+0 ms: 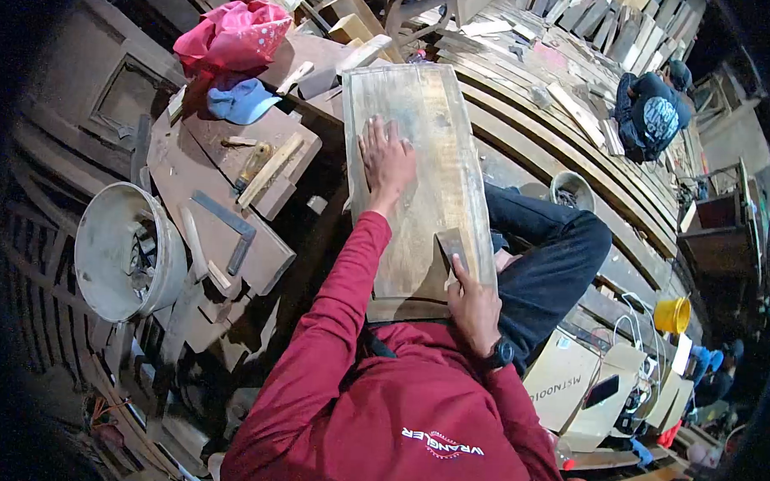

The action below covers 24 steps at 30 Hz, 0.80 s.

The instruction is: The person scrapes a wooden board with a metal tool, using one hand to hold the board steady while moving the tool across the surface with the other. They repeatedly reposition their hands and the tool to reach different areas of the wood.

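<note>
A long wooden board (425, 182) with a worn, pale brown face lies across my lap, tilted slightly. My left hand (388, 160) rests flat on its upper left part, fingers stretched out. Near the board's lower right edge, my right hand (474, 307) grips a small flat brown rectangular piece (453, 247), index finger laid along it. That piece stands against the board's face; its exact kind does not show. A dark watch (501, 353) is on my right wrist.
On the low bench (180, 161) at left lie a try square (233, 227), a chisel (254, 164) and a blue cap (241, 100). A white bucket (130, 253) holds scraps. A second bucket (571, 192) stands beyond my knee. Another person (654, 110) crouches at upper right.
</note>
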Motion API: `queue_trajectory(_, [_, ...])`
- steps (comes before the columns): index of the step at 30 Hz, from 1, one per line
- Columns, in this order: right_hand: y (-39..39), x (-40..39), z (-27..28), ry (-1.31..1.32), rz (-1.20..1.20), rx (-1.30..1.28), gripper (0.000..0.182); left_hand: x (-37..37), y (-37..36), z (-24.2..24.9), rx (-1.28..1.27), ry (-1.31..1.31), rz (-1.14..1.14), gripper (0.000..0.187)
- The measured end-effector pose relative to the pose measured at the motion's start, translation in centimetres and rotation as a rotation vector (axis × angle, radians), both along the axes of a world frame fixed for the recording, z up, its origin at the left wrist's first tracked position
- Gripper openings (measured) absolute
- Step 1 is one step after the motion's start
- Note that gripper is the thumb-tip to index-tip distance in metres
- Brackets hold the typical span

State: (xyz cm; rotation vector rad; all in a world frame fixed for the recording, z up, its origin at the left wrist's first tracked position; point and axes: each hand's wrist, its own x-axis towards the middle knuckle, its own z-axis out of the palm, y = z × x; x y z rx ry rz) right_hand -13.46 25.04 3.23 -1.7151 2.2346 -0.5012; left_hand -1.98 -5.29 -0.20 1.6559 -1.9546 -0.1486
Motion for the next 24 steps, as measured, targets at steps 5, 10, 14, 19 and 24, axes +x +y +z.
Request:
queue_trajectory(5, [-6.3, 0.0, 2.3, 0.003, 0.002, -0.017, 0.055, 0.2, 0.1, -0.8, -0.042, 0.047, -0.019, 0.054])
queue_trajectory(10, [-8.8, 0.4, 0.0, -0.042, -0.063, -0.045, 0.051, 0.3, 0.3, 0.4, -0.002, -0.008, -0.024, 0.054])
queue_trajectory(14, [-3.7, 0.6, 0.6, -0.11, -0.044, -0.001, 0.05, 0.2, 0.0, -0.5, -0.046, 0.005, -0.007, 0.052])
queue_trajectory(19, [0.2, -0.2, 0.9, -0.063, -0.016, 0.018, 0.052, 0.2, -0.2, -0.7, -0.054, -0.03, -0.013, 0.054])
queue_trajectory(24, [-5.0, -0.6, 1.6, -0.11, -0.009, 0.03, 0.054, 0.4, -0.1, -0.1, -0.012, 0.032, -0.033, 0.051])
